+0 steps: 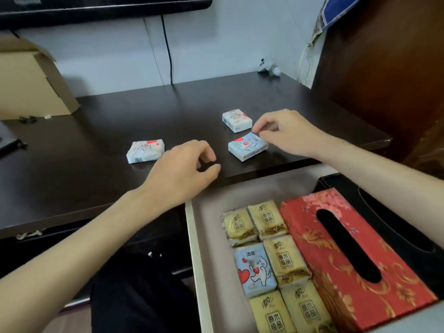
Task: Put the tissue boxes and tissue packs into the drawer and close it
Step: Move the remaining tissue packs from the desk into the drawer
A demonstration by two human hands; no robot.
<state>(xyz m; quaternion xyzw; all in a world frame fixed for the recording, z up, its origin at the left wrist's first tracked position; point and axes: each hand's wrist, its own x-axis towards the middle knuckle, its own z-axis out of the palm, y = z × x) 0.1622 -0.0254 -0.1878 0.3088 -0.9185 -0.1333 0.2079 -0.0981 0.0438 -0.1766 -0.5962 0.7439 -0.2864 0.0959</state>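
Observation:
Three small tissue packs lie on the dark desk: a white one with red hearts at left, a white one further back, and a light blue one near the front edge. My right hand pinches the far corner of the blue pack with thumb and forefinger. My left hand hovers over the desk's front edge with curled fingers, holding nothing. Below, the open drawer holds a red patterned tissue box, a black box, several yellow packs and one blue pack.
A cardboard box stands at the desk's back left, under a dark monitor with a black cable running down the wall. A small white object lies at the back right. A brown wooden panel borders the right side.

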